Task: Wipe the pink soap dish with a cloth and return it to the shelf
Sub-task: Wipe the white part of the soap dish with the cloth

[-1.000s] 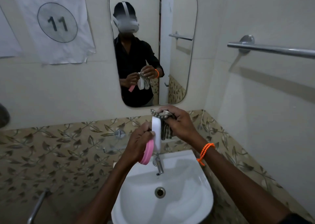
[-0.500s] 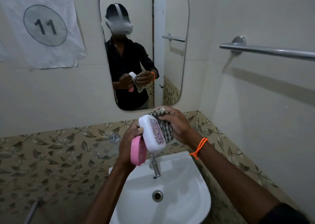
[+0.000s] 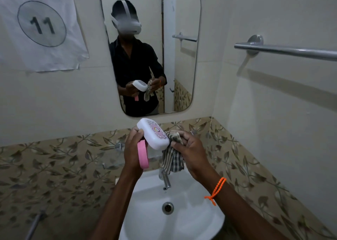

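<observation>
Partly hidden — cloth [image 3: 172, 159] behind white lid [image 3: 154, 134], right hand [image 3: 191, 148].

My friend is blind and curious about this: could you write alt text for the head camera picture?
Above a white sink, a person's left hand holds a soap dish, its white lid and pink base apart, while the right hand grips a checked cloth against the lid. A wall mirror reflects the person.

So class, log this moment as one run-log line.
left hand: holds pink base, white lid | right hand: checked cloth | above sink
</observation>
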